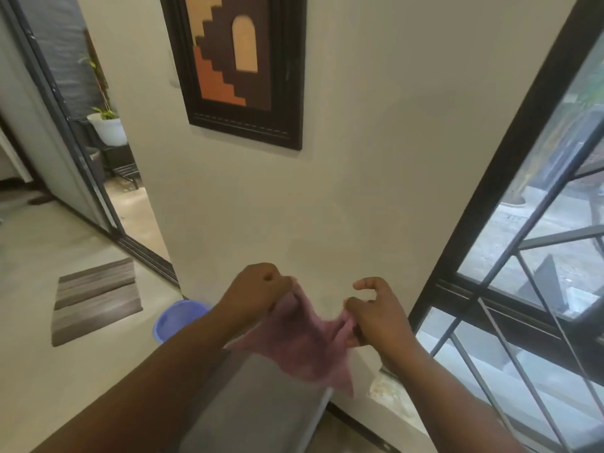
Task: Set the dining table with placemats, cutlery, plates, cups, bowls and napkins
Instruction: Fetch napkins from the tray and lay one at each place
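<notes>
A pink cloth napkin (304, 351) hangs in the air between both hands, in front of a cream wall. My left hand (258, 291) grips its upper left corner in a closed fist. My right hand (376, 312) pinches the upper right corner with the lower fingers, while thumb and forefinger curl above it. The napkin sags in the middle and its lower part is blurred. Below it lies a grey surface (261, 403), whose far end it partly hides.
A framed picture (242, 67) hangs on the wall ahead. A barred window (529, 256) is at the right. A blue bucket (176, 318) stands on the floor at the wall's foot, a striped doormat (94, 299) lies left of it, by a sliding door (75, 152).
</notes>
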